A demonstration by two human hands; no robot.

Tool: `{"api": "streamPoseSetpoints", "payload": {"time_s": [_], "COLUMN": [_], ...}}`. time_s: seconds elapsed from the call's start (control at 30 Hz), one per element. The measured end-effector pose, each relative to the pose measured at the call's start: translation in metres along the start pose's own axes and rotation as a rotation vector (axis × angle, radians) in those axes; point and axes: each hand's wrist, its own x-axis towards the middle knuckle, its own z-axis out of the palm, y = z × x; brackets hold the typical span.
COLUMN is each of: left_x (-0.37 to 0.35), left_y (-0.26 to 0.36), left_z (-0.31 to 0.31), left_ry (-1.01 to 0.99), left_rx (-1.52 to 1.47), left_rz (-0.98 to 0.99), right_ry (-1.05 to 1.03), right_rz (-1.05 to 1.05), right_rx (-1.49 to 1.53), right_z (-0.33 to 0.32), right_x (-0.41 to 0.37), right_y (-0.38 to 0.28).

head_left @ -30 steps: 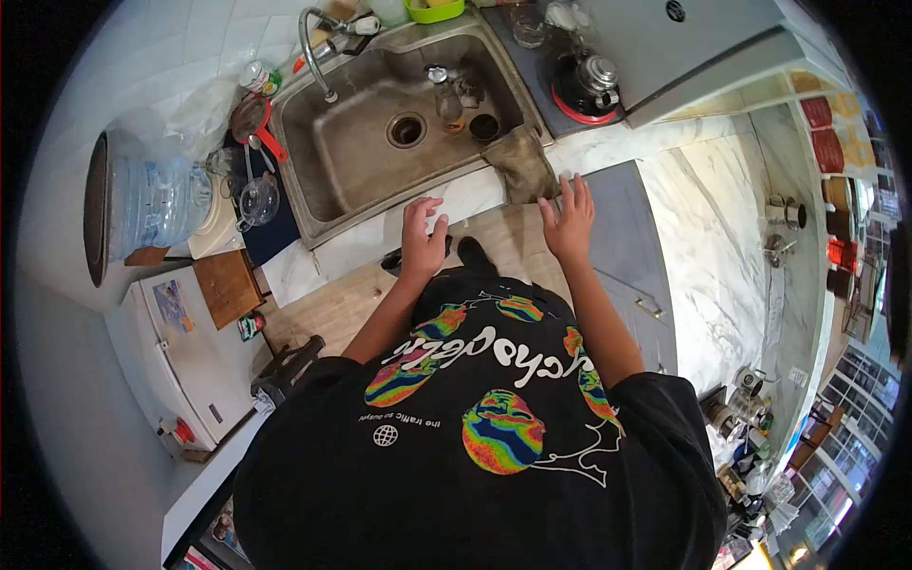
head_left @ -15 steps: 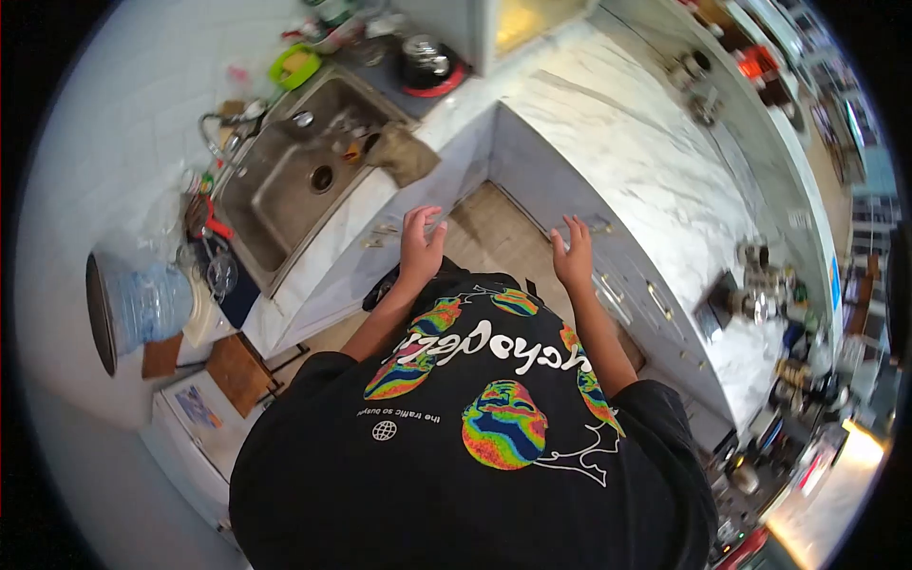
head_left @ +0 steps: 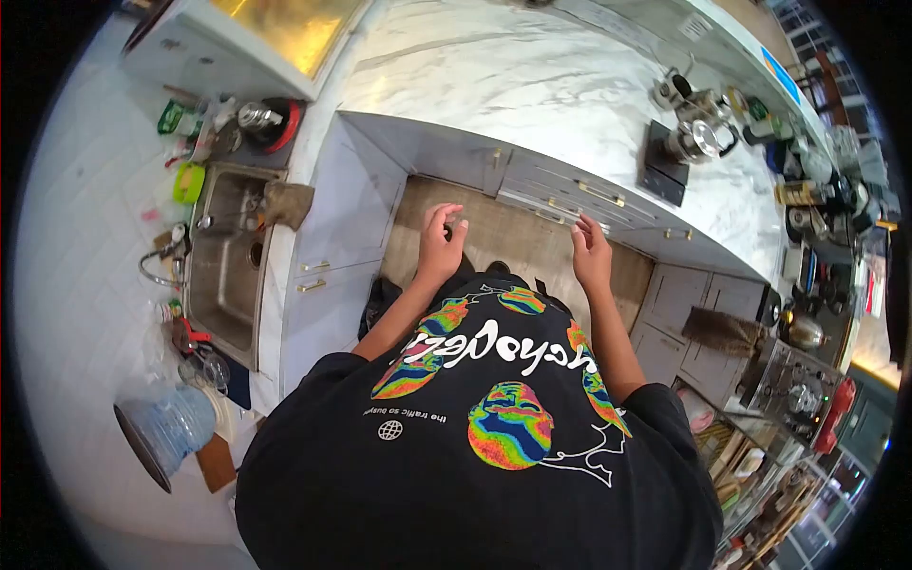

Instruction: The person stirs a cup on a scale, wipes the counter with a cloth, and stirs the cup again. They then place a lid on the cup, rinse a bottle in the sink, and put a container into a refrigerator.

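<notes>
My left hand [head_left: 442,242] hangs in front of me with its fingers loosely curled and nothing in it, over the wooden floor [head_left: 494,237]. My right hand [head_left: 591,249] is held out flat, fingers apart and empty, close to the grey drawer fronts [head_left: 570,195] under the marble counter [head_left: 532,85]. Neither hand touches anything. My black printed shirt [head_left: 484,418] fills the lower part of the view.
A steel sink [head_left: 223,261] with a brown cloth [head_left: 287,201] on its rim lies at the left, a water jug [head_left: 171,427] below it. A metal kettle [head_left: 698,138] and jars stand on the counter at the right. A stove [head_left: 793,389] sits at lower right.
I have turned to the right, away from the sink and toward the marble counter's drawers. Both hands came off the sink's edge and stay raised and empty.
</notes>
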Motion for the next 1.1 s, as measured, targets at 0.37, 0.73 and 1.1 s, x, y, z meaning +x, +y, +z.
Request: {"api": "streamPoseSetpoints", "payload": {"time_s": [0.37,0.73,1.1], "left_x": [0.055,0.165,0.207], "left_y": [0.031,0.101,0.13], "left_z": [0.063,0.151,0.207], "left_ry": [-0.288,-0.46,-0.537], "left_rx": [0.095,0.003,0.017], "left_rz": [0.068,0.211,0.254], "right_ry": [0.389,0.645,0.367], "right_rz": [-0.031,-0.361,-0.32], "right_rx": [0.217,-0.318,-0.825], "right_z": [-0.083,-0.179,-0.217], "right_x": [0.035,0.122,0.203], "right_y": [-0.024,-0.107,-0.098]}}
